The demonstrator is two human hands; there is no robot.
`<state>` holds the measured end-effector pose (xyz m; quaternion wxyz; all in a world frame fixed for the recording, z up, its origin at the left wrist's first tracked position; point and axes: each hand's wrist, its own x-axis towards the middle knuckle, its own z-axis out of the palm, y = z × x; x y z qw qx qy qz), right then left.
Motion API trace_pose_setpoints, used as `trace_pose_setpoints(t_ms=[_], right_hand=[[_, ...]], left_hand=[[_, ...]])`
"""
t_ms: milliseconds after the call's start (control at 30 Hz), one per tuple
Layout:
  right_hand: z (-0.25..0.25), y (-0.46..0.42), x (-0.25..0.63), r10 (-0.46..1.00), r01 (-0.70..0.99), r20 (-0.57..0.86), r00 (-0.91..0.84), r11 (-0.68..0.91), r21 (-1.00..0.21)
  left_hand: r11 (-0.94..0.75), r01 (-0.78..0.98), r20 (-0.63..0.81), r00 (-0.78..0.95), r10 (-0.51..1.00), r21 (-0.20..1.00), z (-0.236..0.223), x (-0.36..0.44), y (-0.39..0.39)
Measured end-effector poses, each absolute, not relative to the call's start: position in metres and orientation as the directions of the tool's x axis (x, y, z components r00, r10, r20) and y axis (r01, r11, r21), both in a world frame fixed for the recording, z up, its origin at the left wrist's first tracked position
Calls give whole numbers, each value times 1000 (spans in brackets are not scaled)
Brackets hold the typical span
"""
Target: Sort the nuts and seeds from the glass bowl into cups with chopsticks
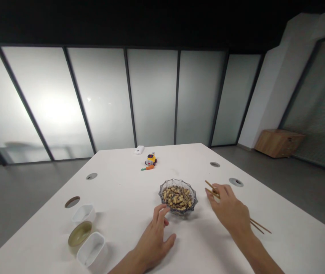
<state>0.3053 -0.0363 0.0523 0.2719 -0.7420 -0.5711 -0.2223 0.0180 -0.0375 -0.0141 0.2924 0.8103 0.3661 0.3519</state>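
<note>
A dark-tinted glass bowl (192, 207) with a jagged rim stands in the middle of the table, filled with peanuts and sunflower seeds (177, 197). My left hand (156, 239) is just in front of the bowl, its fingers apart and holding nothing. The fingertips come close to the bowl's near left rim; whether they touch it I cannot tell. To the right of the bowl, my right hand (229, 207) is closed around a pair of wooden chopsticks (258, 224). Two ends point toward the bowl, and the other two stick out behind the wrist.
On the left of the white table (128, 213) are a white dish (84, 214), an olive-green bowl (80, 234) and another white dish (92, 249). Farther back lie a yellow toy car (151, 159), a toy carrot (150, 167) and a white box-like object (139, 150). Round holes pierce the tabletop.
</note>
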Motion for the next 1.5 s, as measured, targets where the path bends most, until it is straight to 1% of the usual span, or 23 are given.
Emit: trace_pose_setpoints(t_ms=[67,133,200,267,367,433,533,600,667,733,800,867,967,1033,1100,1167,1267,1300,1367,1433,1500], right_hand=[[46,-42,282,681,994,732,21,63,-88],[37,-50,255,624,940,756,-199,340,-33],[29,-60,230,554,854,764,-332,520,-7],[22,-69,210,476,767,784,-399,642,0],[16,-79,194,417,684,784,-459,729,13],[14,-81,191,398,658,778,-486,752,26],[14,-78,193,394,646,763,-513,762,41],[13,-76,196,394,650,758,-520,758,53],[12,-74,197,393,652,754,-527,756,62],[9,-73,197,393,649,750,-532,758,63],[7,-72,197,399,642,743,-537,765,53],[4,-72,196,410,639,736,-539,768,40],[2,-73,195,428,643,723,-543,766,29],[1,-73,195,433,647,719,-543,762,30],[1,-73,194,430,649,722,-543,760,35],[3,-72,195,410,638,728,-550,768,49],[11,-70,201,342,606,761,-552,791,84],[16,-69,205,321,602,783,-534,794,85],[26,-67,216,300,606,836,-459,794,47],[36,-64,229,294,591,880,-372,806,-19],[45,-61,244,293,578,914,-282,812,-81]], left_hand=[[-558,401,347,487,801,726,-13,18,-37],[-563,427,337,497,800,708,-11,18,-38],[-598,464,336,530,779,654,-7,19,-40],[-658,533,370,553,747,532,-1,18,-43],[-737,628,385,634,670,249,16,11,-51],[-721,682,416,626,660,118,29,0,-58],[-587,807,515,478,711,61,45,-33,-74],[-396,918,614,296,732,30,49,-61,-87],[-160,987,644,104,758,29,46,-88,-100],[35,998,613,-57,788,47,38,-108,-111],[161,985,570,-167,804,62,28,-118,-120],[211,974,528,-221,820,79,20,-120,-124],[225,969,517,-244,820,101,13,-121,-125],[189,972,509,-233,829,137,10,-123,-122],[108,974,500,-197,843,201,7,-127,-119],[-7,956,517,-153,842,293,2,-127,-115],[-184,884,517,-74,853,430,-6,-115,-107],[-224,853,493,-45,869,471,-8,-108,-104],[-272,778,424,8,906,566,-10,-93,-96],[-261,695,336,29,941,670,-10,-76,-85],[-208,635,223,57,973,744,-7,-61,-70]])
